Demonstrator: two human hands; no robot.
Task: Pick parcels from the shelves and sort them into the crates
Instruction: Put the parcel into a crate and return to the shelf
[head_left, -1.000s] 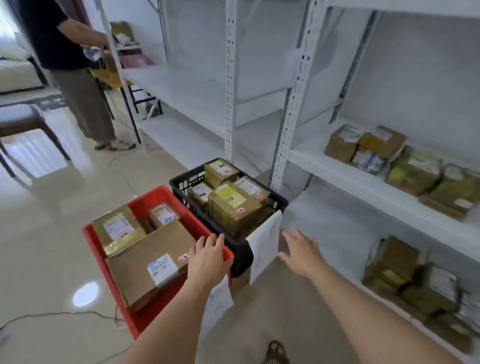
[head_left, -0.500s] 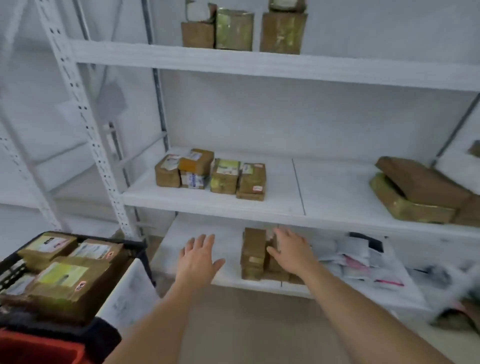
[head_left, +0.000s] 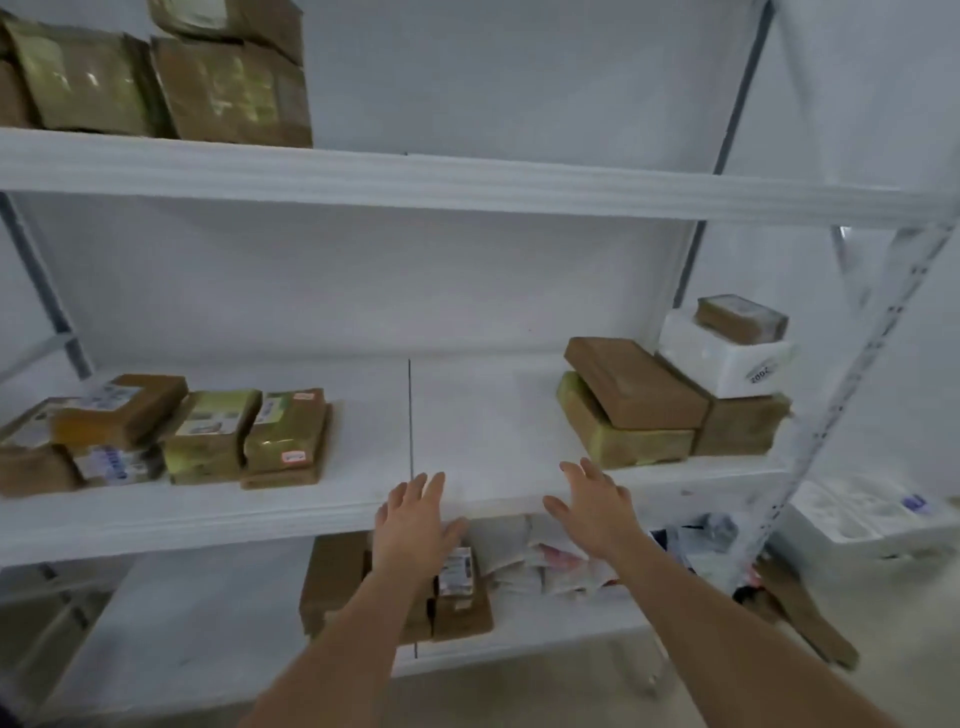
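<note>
I face a white shelf unit. My left hand (head_left: 413, 525) and my right hand (head_left: 597, 506) are both raised with fingers spread at the front edge of the middle shelf (head_left: 467, 441), holding nothing. On that shelf a cluster of brown and green labelled parcels (head_left: 208, 431) lies at the left. At its right a flat brown parcel (head_left: 636, 382) leans on a green one (head_left: 618, 439), beside a white box (head_left: 727, 364) with a small parcel (head_left: 740, 318) on top. Brown parcels (head_left: 462, 597) stand on the bottom shelf below my hands. No crate is in view.
The top shelf (head_left: 467, 176) carries several large taped parcels (head_left: 156, 78) at the left. Soft white and dark mail bags (head_left: 561, 561) lie on the bottom shelf at the right. A perforated upright (head_left: 852, 374) bounds the unit; a white foam box (head_left: 862, 514) sits beyond it.
My view has swung right and closer to the shelves; the red and black crates have left the frame. Both hands have risen from the bottom shelf level to the middle shelf edge, still holding nothing.
</note>
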